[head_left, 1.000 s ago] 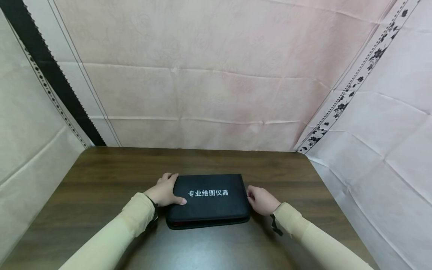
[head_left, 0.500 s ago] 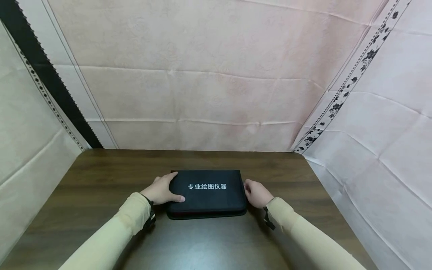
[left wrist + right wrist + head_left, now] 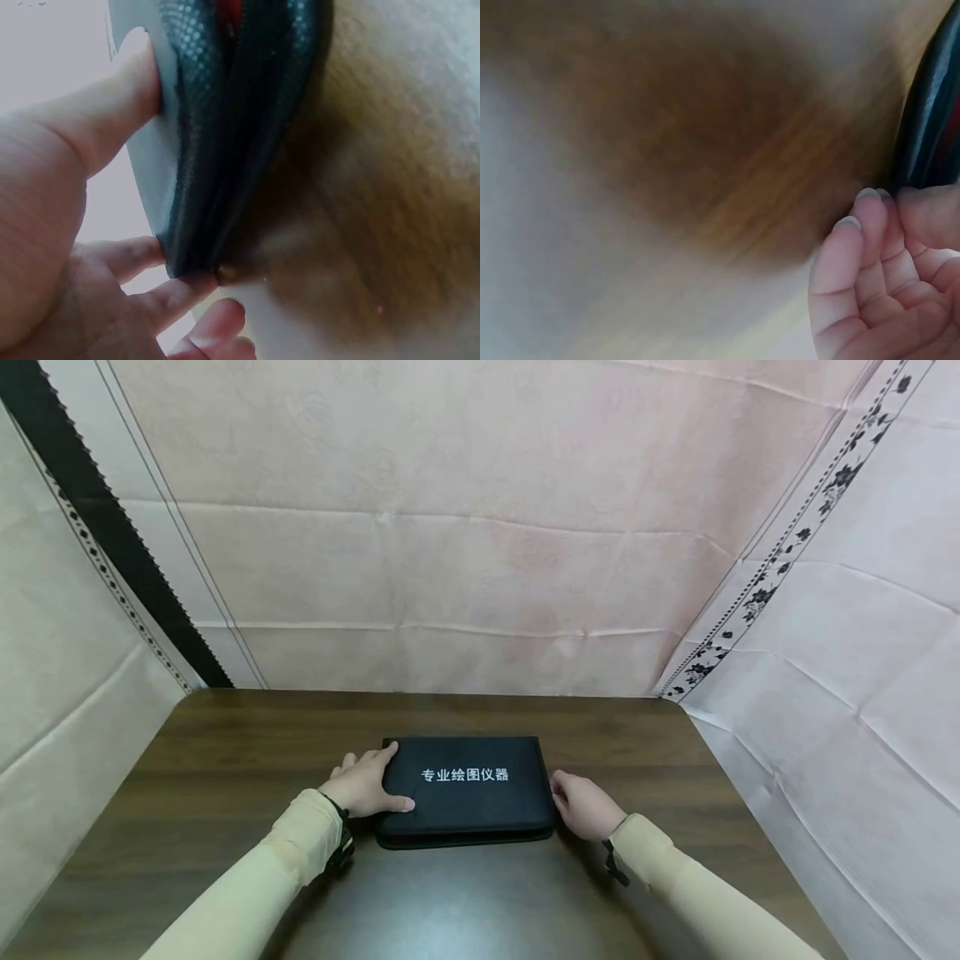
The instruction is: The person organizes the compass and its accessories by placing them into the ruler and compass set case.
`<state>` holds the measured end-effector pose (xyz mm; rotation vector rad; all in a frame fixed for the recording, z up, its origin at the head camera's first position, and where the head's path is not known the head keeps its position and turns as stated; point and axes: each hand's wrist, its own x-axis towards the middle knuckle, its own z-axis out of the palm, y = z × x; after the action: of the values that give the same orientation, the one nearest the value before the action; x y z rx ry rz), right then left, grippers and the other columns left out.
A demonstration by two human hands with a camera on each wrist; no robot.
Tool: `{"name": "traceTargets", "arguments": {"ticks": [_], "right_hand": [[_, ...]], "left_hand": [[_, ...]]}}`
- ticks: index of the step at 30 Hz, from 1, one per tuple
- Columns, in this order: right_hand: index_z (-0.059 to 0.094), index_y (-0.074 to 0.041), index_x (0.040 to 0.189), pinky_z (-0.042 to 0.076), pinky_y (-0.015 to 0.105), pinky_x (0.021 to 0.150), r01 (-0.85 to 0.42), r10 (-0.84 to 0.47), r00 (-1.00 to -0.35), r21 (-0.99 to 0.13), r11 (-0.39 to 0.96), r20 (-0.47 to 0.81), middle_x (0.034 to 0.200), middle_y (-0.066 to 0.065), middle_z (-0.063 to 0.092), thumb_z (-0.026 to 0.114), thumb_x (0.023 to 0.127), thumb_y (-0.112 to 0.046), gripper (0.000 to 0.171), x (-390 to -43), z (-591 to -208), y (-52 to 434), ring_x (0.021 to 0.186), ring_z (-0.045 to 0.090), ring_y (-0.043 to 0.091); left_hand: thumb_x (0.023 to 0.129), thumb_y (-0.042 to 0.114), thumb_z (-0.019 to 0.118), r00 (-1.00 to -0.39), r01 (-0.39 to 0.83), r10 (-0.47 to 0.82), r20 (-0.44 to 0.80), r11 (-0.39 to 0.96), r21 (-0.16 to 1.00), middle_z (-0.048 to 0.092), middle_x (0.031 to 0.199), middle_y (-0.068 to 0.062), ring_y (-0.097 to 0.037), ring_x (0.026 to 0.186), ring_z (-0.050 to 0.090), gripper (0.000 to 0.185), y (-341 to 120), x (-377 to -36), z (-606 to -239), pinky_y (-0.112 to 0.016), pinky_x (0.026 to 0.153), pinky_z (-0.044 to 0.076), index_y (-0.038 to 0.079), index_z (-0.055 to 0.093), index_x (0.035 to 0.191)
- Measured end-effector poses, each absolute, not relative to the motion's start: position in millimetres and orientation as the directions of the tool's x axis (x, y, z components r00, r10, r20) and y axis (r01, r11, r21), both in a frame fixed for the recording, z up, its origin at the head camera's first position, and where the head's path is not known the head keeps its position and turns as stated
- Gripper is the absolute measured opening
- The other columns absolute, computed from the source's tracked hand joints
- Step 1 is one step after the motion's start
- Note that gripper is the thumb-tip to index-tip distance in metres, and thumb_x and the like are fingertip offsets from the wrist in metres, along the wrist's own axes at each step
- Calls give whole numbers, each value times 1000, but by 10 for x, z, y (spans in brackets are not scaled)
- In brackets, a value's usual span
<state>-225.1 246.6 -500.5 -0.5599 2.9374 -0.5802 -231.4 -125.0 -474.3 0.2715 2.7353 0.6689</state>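
A black zipped case [image 3: 465, 793] with white lettering lies flat on the dark wooden table [image 3: 225, 752]. My left hand [image 3: 365, 785] grips its left edge, thumb on the lid and fingers at the side. In the left wrist view the thumb [image 3: 97, 120] presses on the case [image 3: 217, 135], whose seam gapes slightly with red inside. A brass zip pull [image 3: 225, 272] sits by my fingertips. My right hand [image 3: 583, 804] is against the right edge. In the right wrist view its curled fingers [image 3: 855, 247] and thumb meet at the case's edge [image 3: 930, 127].
Pale pink cloth [image 3: 465, 552] hangs behind the table and on both sides, with a black band [image 3: 97, 527] at the left. The table's rounded far corners lie close to the cloth. Bare wood surrounds the case.
Both hands have slid the case a little away from me across the table. Over the last half second it has barely moved.
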Motion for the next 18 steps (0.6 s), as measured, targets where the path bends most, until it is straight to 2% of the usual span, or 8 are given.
{"name": "traceTargets", "arguments": {"ticks": [9, 18], "right_hand": [[49, -14, 84, 39, 27, 54, -414, -446, -895, -347, 841, -13, 66, -5, 44, 62, 93, -5, 18, -1965, -4955, 2505, 57, 42, 9], [55, -12, 85, 40, 25, 53, -427, -459, -889, -349, 834, -9, 69, -8, 49, 65, 92, -9, 12, -1741, -4924, 2431, 58, 44, 6]], "left_hand": [[75, 54, 78, -935, 105, 251, -250, 870, 481, 32, 150, -21, -40, 114, 35, 105, -1265, -2307, -4730, -59, 93, 29, 10, 23, 153], [75, 55, 77, -938, 101, 245, -246, 870, 482, 32, 150, -21, -40, 112, 35, 105, -1271, -2297, -4755, -57, 90, 29, 10, 23, 153]]}}
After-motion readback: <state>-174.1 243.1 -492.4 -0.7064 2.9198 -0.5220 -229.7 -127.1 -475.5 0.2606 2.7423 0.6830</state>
